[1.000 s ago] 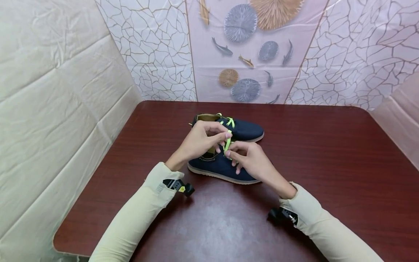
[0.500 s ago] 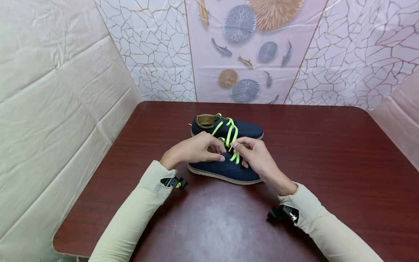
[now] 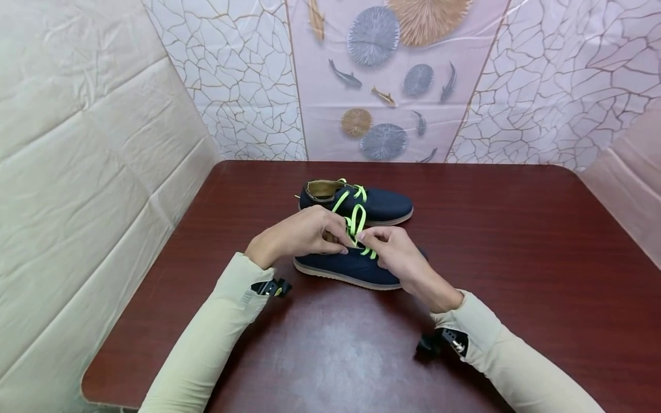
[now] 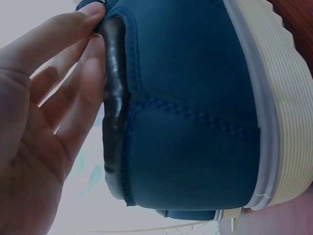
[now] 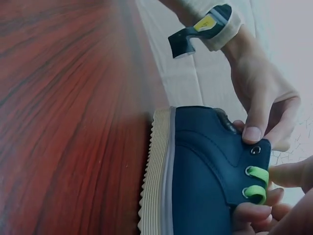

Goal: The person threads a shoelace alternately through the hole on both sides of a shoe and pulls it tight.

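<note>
A navy shoe (image 3: 341,271) with a pale ribbed sole stands nearest me, toe to the right. My left hand (image 3: 307,232) pinches its eyelet flap, the thumb (image 5: 253,134) beside a bare top eyelet (image 5: 256,150). Neon-green shoelace (image 5: 257,173) runs through the two eyelets below. Above the shoe a loop of this lace (image 3: 357,213) stands up, and my right hand (image 3: 400,255) pinches the lace close to the flap. In the left wrist view, the shoe's heel (image 4: 190,156) and dark collar fill the middle beside my palm.
Behind it a second navy shoe (image 3: 387,205) with green laces points the same way. Both are on a dark red-brown table (image 3: 516,258) with rounded corners. A patterned cloth backdrop (image 3: 242,86) rises behind, and a pale cloth (image 3: 93,201) hangs at left.
My left hand has let go of the lace and moved down to the shoe's flap. The right hand has shifted slightly left and the lace now stands in a loop.
</note>
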A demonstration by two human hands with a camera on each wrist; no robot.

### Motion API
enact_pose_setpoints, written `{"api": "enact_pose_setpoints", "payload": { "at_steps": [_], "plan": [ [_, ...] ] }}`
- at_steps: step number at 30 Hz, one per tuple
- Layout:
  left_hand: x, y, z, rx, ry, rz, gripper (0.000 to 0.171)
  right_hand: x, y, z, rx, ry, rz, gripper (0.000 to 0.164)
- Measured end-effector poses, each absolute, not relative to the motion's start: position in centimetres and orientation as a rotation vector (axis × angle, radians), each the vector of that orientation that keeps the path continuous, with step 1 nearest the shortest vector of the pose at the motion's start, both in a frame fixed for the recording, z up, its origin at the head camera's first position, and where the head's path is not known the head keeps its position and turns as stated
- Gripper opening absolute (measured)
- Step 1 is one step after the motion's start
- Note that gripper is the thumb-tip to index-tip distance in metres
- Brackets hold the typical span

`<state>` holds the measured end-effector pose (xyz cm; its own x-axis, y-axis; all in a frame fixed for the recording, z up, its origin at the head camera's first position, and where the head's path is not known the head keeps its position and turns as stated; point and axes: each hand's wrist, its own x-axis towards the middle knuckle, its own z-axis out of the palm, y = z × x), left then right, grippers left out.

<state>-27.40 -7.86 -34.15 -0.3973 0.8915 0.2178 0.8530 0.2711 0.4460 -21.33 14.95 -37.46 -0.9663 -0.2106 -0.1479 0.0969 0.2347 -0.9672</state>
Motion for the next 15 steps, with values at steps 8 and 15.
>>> {"api": "enact_pose_setpoints", "payload": {
  "at_steps": [8, 15],
  "plan": [
    [-27.40, -8.10, -34.38, 1.711, 2.474, 0.766, 0.008, -21.36, 14.76, -37.35, -0.075, 2.220, -1.829, 0.029],
    [-27.35, -7.97, -34.30, 1.762, 2.472, 0.760, 0.006, -21.10, 14.55, -37.49, -0.019, 2.277, -1.817, 0.031]
  ]
}}
